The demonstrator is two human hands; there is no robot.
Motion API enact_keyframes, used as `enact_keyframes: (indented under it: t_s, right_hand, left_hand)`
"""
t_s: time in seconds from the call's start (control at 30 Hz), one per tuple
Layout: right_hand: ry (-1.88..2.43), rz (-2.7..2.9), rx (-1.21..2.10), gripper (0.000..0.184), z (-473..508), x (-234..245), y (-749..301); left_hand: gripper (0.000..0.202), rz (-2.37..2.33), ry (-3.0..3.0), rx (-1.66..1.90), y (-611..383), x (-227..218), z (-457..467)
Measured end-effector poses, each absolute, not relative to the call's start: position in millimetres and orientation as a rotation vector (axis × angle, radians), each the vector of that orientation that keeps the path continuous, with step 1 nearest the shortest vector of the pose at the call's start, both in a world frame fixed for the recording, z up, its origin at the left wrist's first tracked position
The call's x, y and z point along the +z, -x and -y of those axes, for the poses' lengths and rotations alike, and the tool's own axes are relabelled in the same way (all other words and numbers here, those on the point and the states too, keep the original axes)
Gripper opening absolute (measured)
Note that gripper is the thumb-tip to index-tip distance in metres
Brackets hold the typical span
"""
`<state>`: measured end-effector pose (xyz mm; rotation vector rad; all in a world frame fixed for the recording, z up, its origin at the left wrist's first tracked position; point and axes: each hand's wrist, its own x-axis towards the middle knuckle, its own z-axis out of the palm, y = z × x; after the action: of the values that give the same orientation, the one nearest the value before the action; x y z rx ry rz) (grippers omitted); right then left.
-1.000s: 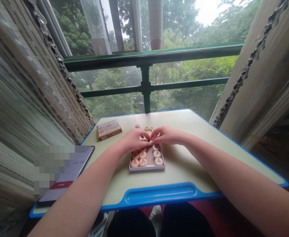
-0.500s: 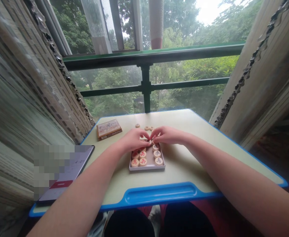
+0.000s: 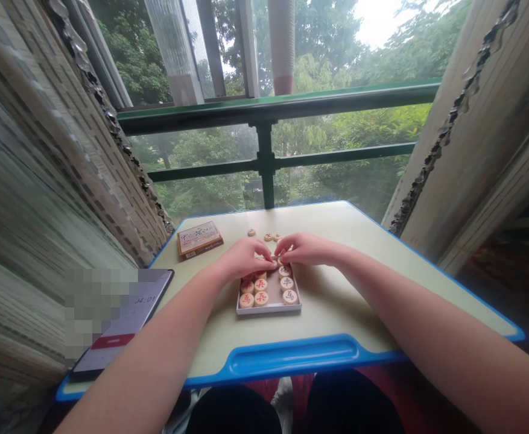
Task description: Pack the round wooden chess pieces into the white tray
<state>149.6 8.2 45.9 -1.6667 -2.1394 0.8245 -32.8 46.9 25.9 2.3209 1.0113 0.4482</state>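
An open shallow box (image 3: 268, 311) on the table holds round Chinese chess pieces. Red-marked pieces (image 3: 261, 298) fill two columns on its left, and black-marked pieces (image 3: 289, 296) line its right side. Over the box's far end, my left hand (image 3: 248, 258) is closed, thumb and fingers pinching a chess piece (image 3: 274, 264). My right hand (image 3: 304, 248) meets it from the right, its fingers bent together at the far right pieces; its fingertips partly hide what they touch. A few loose chess pieces (image 3: 268, 237) lie beyond my hands.
A brown printed box lid (image 3: 199, 239) lies at the table's back left. A tablet (image 3: 128, 325) rests along the left edge, beside my left forearm. The table (image 3: 359, 301) has a blue rim with a molded groove (image 3: 295, 355) in front. Curtains hang at both sides.
My hands stay at the box's far end with only slight finger movement. The whole view has shifted a little; the pieces in the near part of the box keep their places.
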Motion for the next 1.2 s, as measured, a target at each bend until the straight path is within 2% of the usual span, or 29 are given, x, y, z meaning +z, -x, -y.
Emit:
enact_keyframes:
  t_s: [0.67, 0.93, 1.03, 1.2]
  right_hand:
    - [1.672, 2.066, 0.901, 0.023, -10.6, 41.2, -151.5]
    - [1.706, 2.064, 0.884, 0.025, -8.9, 44.7, -151.1]
    - [1.649, 2.085, 0.752, 0.025, -8.6, 43.2, -148.5]
    - [1.368, 2.233, 0.271, 0.014, -9.5, 34.5, -142.7]
  left_hand:
    - [0.039, -1.107, -2.223, 0.551, 34.3, 26.2, -49.3]
    - [0.055, -1.158, -2.278, 0.386, 46.2, 34.9, -51.7]
    - [0.049, -1.121, -2.290, 0.349, 51.0, 34.9, -55.3]
    - [0.035, -0.967, -2.370, 0.476, 55.0, 43.1, -54.5]
